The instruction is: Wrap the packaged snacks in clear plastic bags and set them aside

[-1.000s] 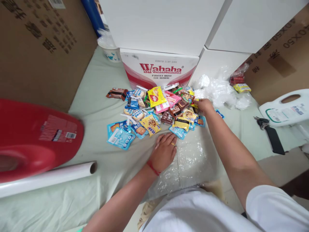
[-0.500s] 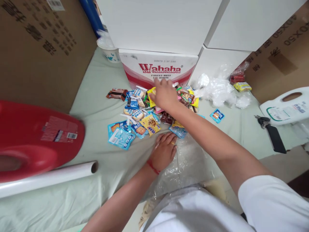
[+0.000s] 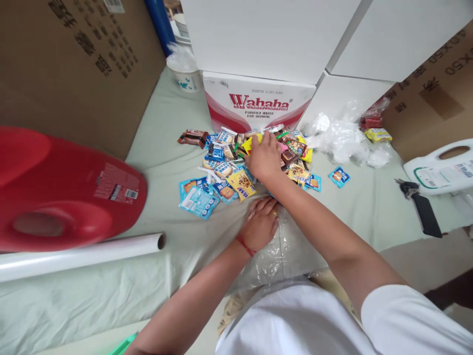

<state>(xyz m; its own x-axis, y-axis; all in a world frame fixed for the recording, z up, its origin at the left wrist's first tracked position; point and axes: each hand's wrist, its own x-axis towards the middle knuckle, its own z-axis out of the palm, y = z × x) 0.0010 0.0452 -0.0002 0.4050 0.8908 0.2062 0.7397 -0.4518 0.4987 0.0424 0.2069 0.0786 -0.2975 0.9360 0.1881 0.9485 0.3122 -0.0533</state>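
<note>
My right hand (image 3: 265, 157) rests on a heap of small wrapped snacks (image 3: 223, 170), palm down with fingers spread; its fingertips are partly hidden among the packets. A yellow packet (image 3: 253, 144) lies beside its fingers. My left hand (image 3: 259, 226), with a red string on the wrist, lies flat just in front of the heap, near clear plastic film (image 3: 273, 256). Close to it are a yellow cookie packet (image 3: 242, 185) and several blue biscuit packets (image 3: 199, 202). One blue packet (image 3: 339, 176) lies apart on the right.
A Wahaha carton (image 3: 258, 101) stands behind the heap, with crumpled clear plastic (image 3: 338, 135) to its right. At left are a red jug (image 3: 74, 197) and a white roll (image 3: 84, 256). A white jug (image 3: 443, 167) and a black-handled tool (image 3: 424, 212) lie at right.
My right hand has drawn slightly nearer over the heap, and a blue and a yellow packet beside its forearm show more. My left hand stays flat. The view has shifted a little.
</note>
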